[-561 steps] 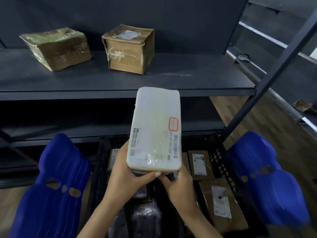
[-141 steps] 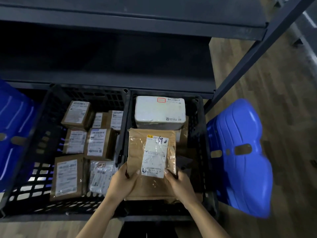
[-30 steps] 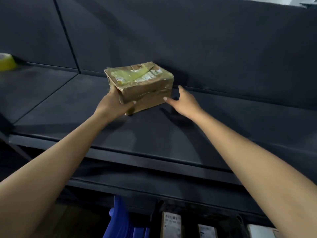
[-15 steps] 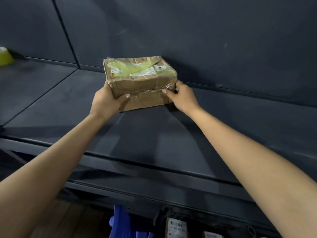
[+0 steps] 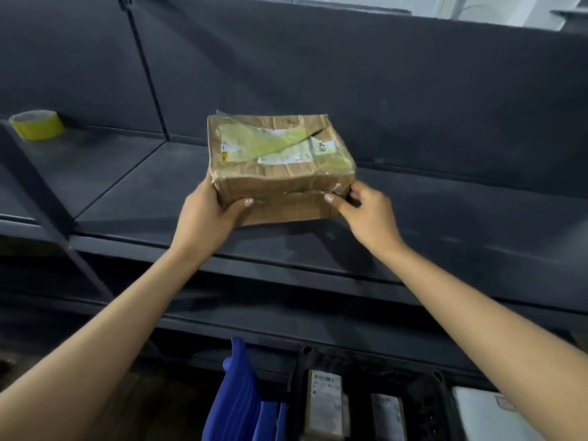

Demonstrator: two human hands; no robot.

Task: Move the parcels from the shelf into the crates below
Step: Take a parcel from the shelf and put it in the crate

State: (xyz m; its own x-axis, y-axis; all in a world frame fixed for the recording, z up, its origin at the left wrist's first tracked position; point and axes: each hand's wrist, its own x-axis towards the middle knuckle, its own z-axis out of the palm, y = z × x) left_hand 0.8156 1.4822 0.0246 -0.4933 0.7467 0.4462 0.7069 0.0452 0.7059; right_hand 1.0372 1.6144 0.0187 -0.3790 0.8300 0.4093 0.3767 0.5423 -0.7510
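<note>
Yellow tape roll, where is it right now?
In the head view the yellow tape roll sits at the far left on the shelf, near the back panel, well left of the cardboard parcel.

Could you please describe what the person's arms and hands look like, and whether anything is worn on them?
The left forearm and right forearm are bare to the frame's edge: no sleeves show. The left hand and right hand wear no gloves, and no rings, watch or bracelet are visible. The thumbnails, seen against the taped brown cardboard parcel, are short and plain.
</note>
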